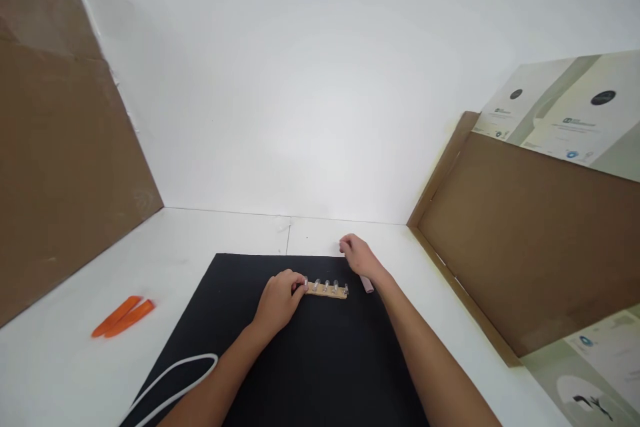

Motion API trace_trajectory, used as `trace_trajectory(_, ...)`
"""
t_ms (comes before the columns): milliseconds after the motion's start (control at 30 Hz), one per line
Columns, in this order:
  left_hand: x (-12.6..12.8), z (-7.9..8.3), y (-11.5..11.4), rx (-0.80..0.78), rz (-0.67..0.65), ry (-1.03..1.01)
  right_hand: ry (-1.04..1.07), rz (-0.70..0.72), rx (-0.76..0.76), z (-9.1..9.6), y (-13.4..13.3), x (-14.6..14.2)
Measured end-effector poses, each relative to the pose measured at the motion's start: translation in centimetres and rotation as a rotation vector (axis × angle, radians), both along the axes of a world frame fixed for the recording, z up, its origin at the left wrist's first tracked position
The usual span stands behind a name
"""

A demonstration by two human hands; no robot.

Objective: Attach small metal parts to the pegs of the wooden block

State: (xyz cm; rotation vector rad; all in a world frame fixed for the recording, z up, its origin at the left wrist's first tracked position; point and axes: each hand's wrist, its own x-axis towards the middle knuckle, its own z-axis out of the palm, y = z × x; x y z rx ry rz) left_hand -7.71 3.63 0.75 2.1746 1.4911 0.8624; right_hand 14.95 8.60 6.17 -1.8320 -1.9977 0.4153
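Right at the front, a white cord (170, 380) is seen looped on the black mat (320, 373). A wooden hook rack (326, 290) lying on the mat is gripped at its end by the closed left hand (277, 303). The right hand (357, 257) is held half-curled, nothing gripped (a pale tube (367, 285) is just beside it). Orange strips (123, 317) are seen off on the white table (225, 233).

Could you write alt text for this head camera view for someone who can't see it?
A person's left hand touches the end of a wooden strip of metal hooks lying on a black mat; the right hand is beside a small pink cylinder.
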Motion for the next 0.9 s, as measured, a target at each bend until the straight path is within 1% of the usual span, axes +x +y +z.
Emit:
trace_trajectory(33, 0.0, 0.0, 0.0, 0.009, 0.023, -0.001, 0.094, 0.019, 0.023, -0.2, -0.8, 1.0)
trace_trajectory(100, -0.2, 0.0, 0.1, 0.028, 0.081, -0.002, 0.650, 0.058, 0.063, -1.0, -2.2, 2.7)
trace_trajectory(133, -0.4, -0.1, 0.2, 0.037, 0.114, -0.005, 0.860, 0.056, 0.079, -1.5, -2.7, 3.2)
trace_trajectory(167, -0.5, -0.1, 0.3, 0.048, 0.150, -0.012, 1.021, 0.042, 0.093, -2.0, -3.3, 3.5)
trace_trajectory(233, -0.9, -0.2, 0.6, 0.065, 0.204, -0.047, 1.214, 0.021, 0.079, -2.8, -4.1, 3.6)
trace_trajectory(267, -1.1, -0.3, 0.7, 0.071, 0.223, -0.077, 1.261, 0.038, 0.031, -3.0, -4.5, 3.4)
trace_trajectory(333, -1.4, -0.4, 1.1, 0.082, 0.249, -0.148, 1.303, 0.127, -0.118, -2.9, -5.4, 2.7)
trace_trajectory(400, -1.5, -0.4, 1.4, 0.101, 0.269, -0.213, 1.271, 0.277, -0.328, -2.5, -6.4, 1.5)
trace_trajectory(467, -1.6, -0.3, 1.5, 0.118, 0.278, -0.258, 1.128, 0.428, -0.532, -2.2, -7.2, 0.1)
trace_trajectory(500, -1.6, -0.3, 1.5, 0.111, 0.278, -0.274, 1.047, 0.477, -0.587, -2.2, -7.5, -0.6)
trace_trajectory(533, -1.6, -0.2, 1.5, 0.093, 0.277, -0.292, 0.997, 0.498, -0.598, -2.3, -7.7, -1.4)
trace_trajectory(600, -1.6, 0.0, 1.5, 0.032, 0.267, -0.331, 0.991, 0.466, -0.545, -2.8, -7.9, -2.6)
trace_trajectory(667, -1.5, 0.1, 1.4, -0.011, 0.253, -0.374, 1.024, 0.413, -0.448, -3.4, -7.8, -3.5)
trace_trajectory(800, -1.3, 0.5, 1.2, -0.012, 0.246, -0.410, 1.052, 0.294, -0.227, -4.4, -7.2, -4.7)
trace_trajectory(900, -1.1, 0.7, 1.1, -0.011, 0.235, -0.428, 1.084, 0.221, -0.135, -4.7, -6.9, -5.2)
